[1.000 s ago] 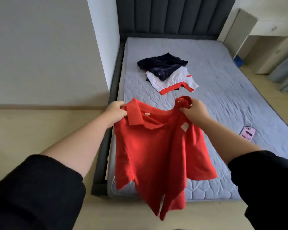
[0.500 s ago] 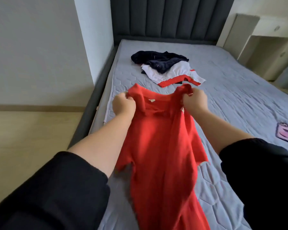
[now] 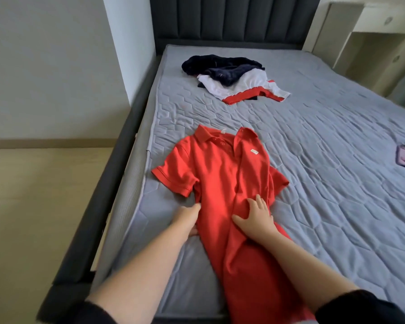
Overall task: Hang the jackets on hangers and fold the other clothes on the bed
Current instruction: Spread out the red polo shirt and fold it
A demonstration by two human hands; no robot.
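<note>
1. Red polo shirt (image 3: pixel 220 183) is lying face up along the left edge of the mattress (image 3: pixel 325 195). Its hem is trailing off the foot edge and its collar is pointing toward the headboard (image 3: pixel 232 17).
2. Right hand (image 3: pixel 255 218) is pressing flat on the shirt's middle, fingers straight and spread apart.
3. Left hand (image 3: pixel 187 218) is touching the shirt's left side below the sleeve. Its fingertips are disappearing at the cloth's edge, so I cannot tell whether they are pinching or only resting.
4. The shirt is looking spread out but not yet folded, with a long crease running down its front.
5. Toward the head end, a crumpled navy garment (image 3: pixel 222 66) is lying on a white garment with red trim (image 3: pixel 250 86), both waiting unfolded.
6. No hangers or jackets are showing, so most of the task is seemingly remaining.
</note>
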